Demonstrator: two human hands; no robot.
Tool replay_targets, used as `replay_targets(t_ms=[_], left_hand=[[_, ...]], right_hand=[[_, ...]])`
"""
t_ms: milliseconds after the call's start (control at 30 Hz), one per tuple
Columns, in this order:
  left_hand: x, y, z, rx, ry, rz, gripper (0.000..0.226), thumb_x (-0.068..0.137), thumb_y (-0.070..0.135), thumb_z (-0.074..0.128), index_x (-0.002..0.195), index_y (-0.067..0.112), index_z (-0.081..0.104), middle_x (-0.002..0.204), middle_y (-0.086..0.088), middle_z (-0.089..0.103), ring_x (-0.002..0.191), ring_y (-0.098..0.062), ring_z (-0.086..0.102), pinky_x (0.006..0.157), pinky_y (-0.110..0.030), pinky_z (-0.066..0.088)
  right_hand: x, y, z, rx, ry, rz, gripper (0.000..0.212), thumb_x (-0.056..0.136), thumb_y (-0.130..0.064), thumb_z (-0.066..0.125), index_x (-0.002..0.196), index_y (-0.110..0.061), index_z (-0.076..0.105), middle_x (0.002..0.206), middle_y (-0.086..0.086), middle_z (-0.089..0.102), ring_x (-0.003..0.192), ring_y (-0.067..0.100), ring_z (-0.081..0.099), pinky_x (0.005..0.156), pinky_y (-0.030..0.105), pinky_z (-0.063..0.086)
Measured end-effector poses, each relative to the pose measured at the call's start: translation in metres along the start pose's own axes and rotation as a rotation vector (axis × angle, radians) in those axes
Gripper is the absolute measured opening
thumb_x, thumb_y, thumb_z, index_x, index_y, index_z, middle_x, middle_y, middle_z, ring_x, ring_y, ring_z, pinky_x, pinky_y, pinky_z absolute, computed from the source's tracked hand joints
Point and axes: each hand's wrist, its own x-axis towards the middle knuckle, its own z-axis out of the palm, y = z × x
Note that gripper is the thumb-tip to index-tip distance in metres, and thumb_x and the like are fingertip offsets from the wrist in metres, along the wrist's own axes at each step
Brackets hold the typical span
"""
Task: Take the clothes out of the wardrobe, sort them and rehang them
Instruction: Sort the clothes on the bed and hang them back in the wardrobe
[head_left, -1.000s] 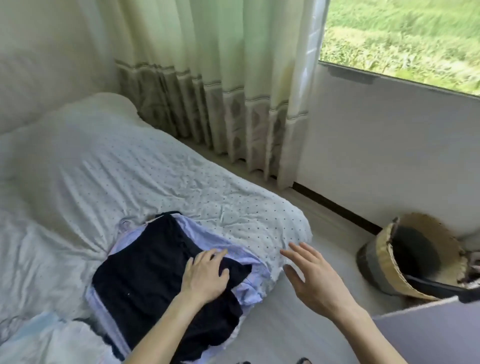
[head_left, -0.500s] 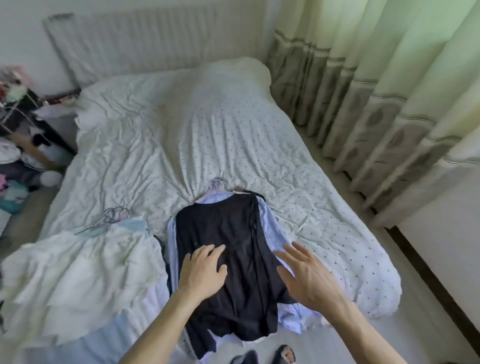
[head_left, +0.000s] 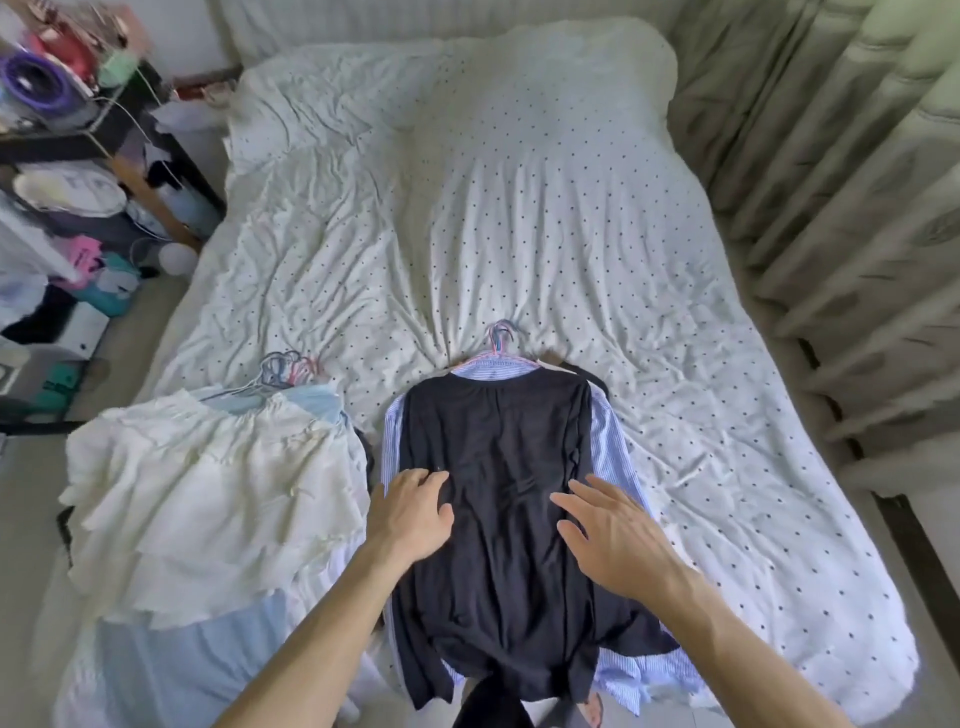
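A dark navy top (head_left: 498, 452) lies on a blue striped shirt (head_left: 610, 447) at the foot of the bed, both on hangers whose hooks (head_left: 500, 335) point up the bed. My left hand (head_left: 413, 512) rests flat on the navy top's left side. My right hand (head_left: 610, 535) is spread, fingers straight, over the top's right side; whether it touches the cloth is unclear. To the left lies a second pile: a white ruffled garment (head_left: 208, 493) over light blue clothes (head_left: 171, 670), with several hanger hooks (head_left: 288, 369) bunched at its top.
The bed (head_left: 519, 208) has a white dotted sheet. A cluttered black shelf (head_left: 78, 135) with bags and boxes stands at the left. Patterned curtains (head_left: 857, 182) hang along the right side. Feet in sandals (head_left: 587, 712) show at the bottom edge.
My view swung left from the window and basket to the whole bed. My right hand came in over the navy top's right side; my left hand stayed on the top.
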Motion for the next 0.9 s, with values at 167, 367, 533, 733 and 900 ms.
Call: replay_targets(t_ms=[167, 367, 533, 733, 900], left_hand=[[0.095, -0.027, 0.013, 0.026, -0.162, -0.002, 0.053, 0.098, 0.038, 0.043, 0.149, 0.027, 0.039, 0.145, 0.005, 0.048, 0.138, -0.02, 0.04, 0.112, -0.042, 0.034], [0.215, -0.053, 0.031, 0.045, -0.258, -0.029, 0.06, 0.097, 0.035, 0.044, 0.154, 0.025, 0.029, 0.156, -0.007, 0.033, 0.141, -0.028, 0.034, 0.112, -0.043, 0.034], [0.301, -0.064, 0.041, -0.006, -0.087, -0.074, 0.071, 0.096, 0.035, 0.051, 0.158, 0.021, 0.018, 0.161, -0.012, 0.023, 0.142, -0.034, 0.034, 0.113, -0.044, 0.032], [0.365, -0.075, 0.057, -0.015, -0.044, -0.072, 0.049, 0.097, 0.034, 0.053, 0.14, 0.012, 0.047, 0.137, -0.012, 0.051, 0.125, -0.034, 0.051, 0.1, -0.047, 0.042], [0.363, -0.073, 0.048, -0.098, 0.083, -0.054, 0.033, 0.093, 0.022, 0.059, 0.123, 0.008, 0.055, 0.113, -0.019, 0.057, 0.107, -0.041, 0.055, 0.086, -0.05, 0.047]], right_hand=[[0.083, 0.013, 0.028, 0.054, -0.175, 0.108, 0.047, 0.105, -0.037, 0.033, 0.151, -0.028, 0.036, 0.156, -0.006, 0.037, 0.151, 0.02, 0.016, 0.121, 0.035, 0.02], [0.174, 0.037, 0.074, 0.1, -0.333, 0.269, 0.054, 0.103, -0.04, 0.035, 0.156, -0.032, 0.023, 0.164, 0.004, 0.02, 0.151, 0.026, 0.015, 0.121, 0.039, 0.023], [0.212, 0.04, 0.12, 0.043, -0.451, 0.316, 0.067, 0.101, -0.047, 0.038, 0.157, -0.039, 0.003, 0.166, 0.006, -0.011, 0.151, 0.038, 0.005, 0.121, 0.048, 0.019], [0.223, 0.039, 0.152, -0.022, -0.507, 0.317, 0.072, 0.099, -0.046, 0.041, 0.157, -0.036, 0.001, 0.164, 0.007, -0.017, 0.15, 0.042, -0.002, 0.119, 0.053, 0.018], [0.227, 0.049, 0.137, 0.095, -0.537, 0.333, 0.062, 0.101, -0.046, 0.039, 0.157, -0.038, 0.012, 0.166, 0.001, -0.008, 0.152, 0.034, 0.0, 0.122, 0.048, 0.018]])
